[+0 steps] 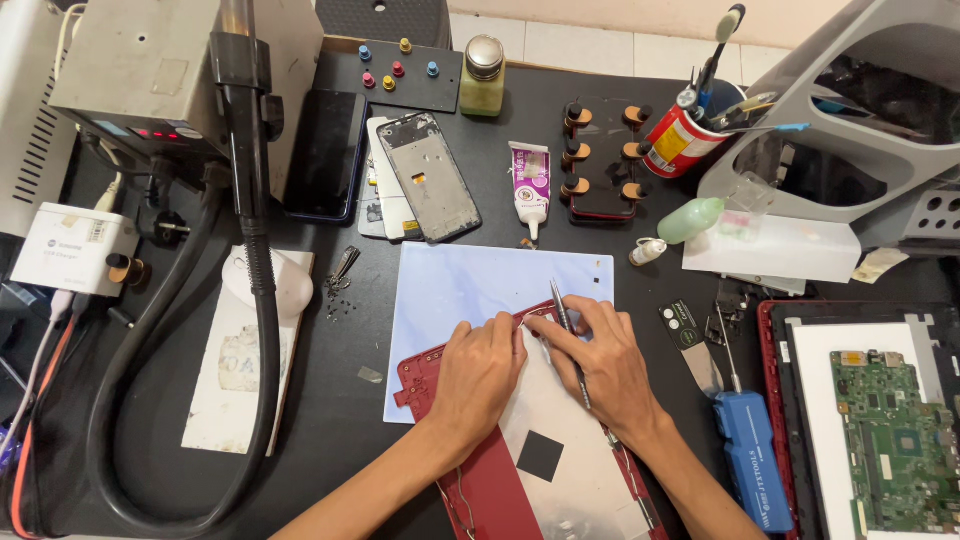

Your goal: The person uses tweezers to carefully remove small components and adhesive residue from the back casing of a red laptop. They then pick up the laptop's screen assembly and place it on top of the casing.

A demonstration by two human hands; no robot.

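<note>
A red device back cover [497,482] with a silver foil sheet and a black square pad lies tilted on a pale blue work mat [460,280]. My left hand [478,375] rests on the cover's upper edge, fingertips pressing near the top rim. My right hand [603,360] holds thin metal tweezers [562,308], their tip pointing up past the cover's top corner. The fingertips of both hands meet at the cover's upper edge.
A black hose [262,300] curves down the left side from a grey station [140,70]. Phone frames [425,175], a glue tube [531,185], a tool cup [680,140], a blue screwdriver [752,460] and a green circuit board [895,440] surround the mat.
</note>
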